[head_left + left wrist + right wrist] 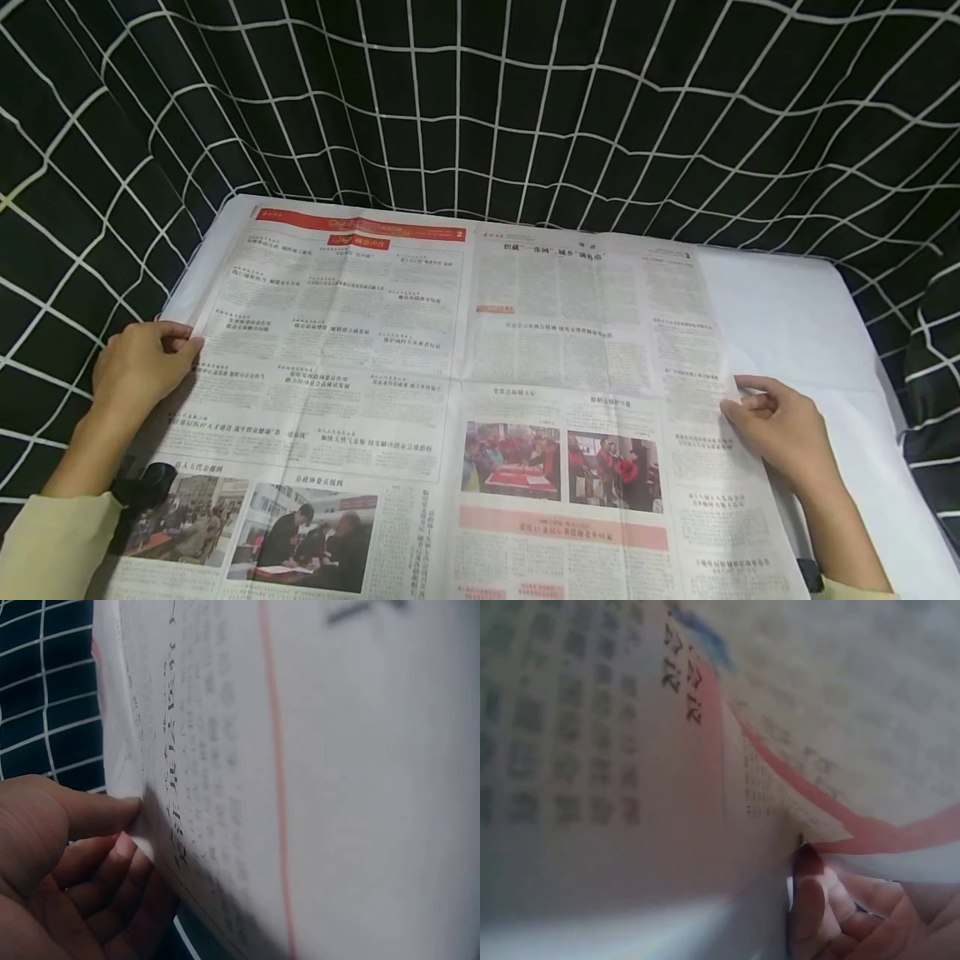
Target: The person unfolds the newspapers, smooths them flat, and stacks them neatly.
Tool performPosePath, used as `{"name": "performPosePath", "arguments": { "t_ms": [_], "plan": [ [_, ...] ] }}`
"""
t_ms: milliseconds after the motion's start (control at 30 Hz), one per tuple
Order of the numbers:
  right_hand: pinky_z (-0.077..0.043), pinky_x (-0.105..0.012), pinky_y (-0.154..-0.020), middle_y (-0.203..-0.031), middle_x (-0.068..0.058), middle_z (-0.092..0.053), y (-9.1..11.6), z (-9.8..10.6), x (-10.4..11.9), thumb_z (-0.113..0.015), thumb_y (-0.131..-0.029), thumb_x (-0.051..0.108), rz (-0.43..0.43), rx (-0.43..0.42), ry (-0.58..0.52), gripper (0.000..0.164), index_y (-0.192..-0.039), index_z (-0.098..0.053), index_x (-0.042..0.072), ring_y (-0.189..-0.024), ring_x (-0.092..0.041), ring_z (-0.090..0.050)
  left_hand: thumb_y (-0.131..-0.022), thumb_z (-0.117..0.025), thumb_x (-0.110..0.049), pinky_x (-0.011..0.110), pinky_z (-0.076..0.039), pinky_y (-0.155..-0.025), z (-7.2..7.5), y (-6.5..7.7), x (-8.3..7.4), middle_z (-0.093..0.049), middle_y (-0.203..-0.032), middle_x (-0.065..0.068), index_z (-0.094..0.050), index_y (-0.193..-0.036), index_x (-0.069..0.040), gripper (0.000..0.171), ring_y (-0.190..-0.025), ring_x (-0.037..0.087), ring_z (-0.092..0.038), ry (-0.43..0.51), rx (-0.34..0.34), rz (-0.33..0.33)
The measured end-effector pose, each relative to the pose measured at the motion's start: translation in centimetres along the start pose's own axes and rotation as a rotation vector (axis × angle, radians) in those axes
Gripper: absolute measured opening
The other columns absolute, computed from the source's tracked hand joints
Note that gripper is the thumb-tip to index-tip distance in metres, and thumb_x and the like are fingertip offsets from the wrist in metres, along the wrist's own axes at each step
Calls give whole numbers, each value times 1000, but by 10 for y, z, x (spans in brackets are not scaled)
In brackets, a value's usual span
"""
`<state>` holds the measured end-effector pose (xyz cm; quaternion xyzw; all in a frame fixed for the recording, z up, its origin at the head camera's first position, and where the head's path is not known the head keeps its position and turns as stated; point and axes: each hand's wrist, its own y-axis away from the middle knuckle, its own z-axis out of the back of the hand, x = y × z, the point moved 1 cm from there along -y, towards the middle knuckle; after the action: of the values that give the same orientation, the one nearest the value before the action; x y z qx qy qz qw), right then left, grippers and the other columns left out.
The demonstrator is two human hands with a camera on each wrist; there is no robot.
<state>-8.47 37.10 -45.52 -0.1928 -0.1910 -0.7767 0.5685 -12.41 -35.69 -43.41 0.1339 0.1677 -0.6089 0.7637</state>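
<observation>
A newspaper [450,358] lies spread wide, showing two printed pages with photos and a red banner at the top left. My left hand [142,367] pinches its left edge between thumb and fingers; the left wrist view shows the thumb of that hand [60,855] on the printed side, fingers behind the sheet. On the other side, my right hand [780,425] pinches the right edge. In the right wrist view, the fingertips of the right hand [810,900] meet the paper's edge below a red printed strip. Fold creases run across both pages, and the near edge runs out of view.
Beneath the newspaper is a white tabletop [795,325], visible at the right and in a strip at the upper left. Black cloth with a white grid [525,108] surrounds the table at the back and both sides.
</observation>
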Motion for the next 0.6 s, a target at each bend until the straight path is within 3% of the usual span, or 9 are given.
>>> {"name": "performPosePath", "arguments": {
  "t_ms": [133, 400, 600],
  "plan": [
    [-54, -23, -52, -109, -35, -72, -3, 2, 1, -68, -101, 24, -11, 24, 5, 59, -145, -54, -11, -77, -29, -75, -101, -68, -20, 33, -36, -53, 0, -1, 0, -72, -103, 36, -70, -121, 13, 38, -79, 44, -66, -4, 4, 16],
    [-52, -20, -53, -106, -29, -72, -2, 3, 2, -67, -103, 31, -13, 3, -18, 58, -144, -56, -9, -70, -11, -65, -102, -67, -21, 32, -36, -51, 0, -4, 3, -72, -104, 37, -69, -121, 13, 39, -82, 47, -67, -1, -7, 43],
    [-53, -20, -54, -108, -29, -74, 3, 2, 2, -65, -104, 33, -28, 13, -20, 56, -143, -59, -7, -70, -8, -65, -102, -66, -22, 35, -37, -53, 0, -4, 5, -72, -103, 35, -70, -118, 11, 37, -81, 45, -66, -6, -7, 55]
  ]
}}
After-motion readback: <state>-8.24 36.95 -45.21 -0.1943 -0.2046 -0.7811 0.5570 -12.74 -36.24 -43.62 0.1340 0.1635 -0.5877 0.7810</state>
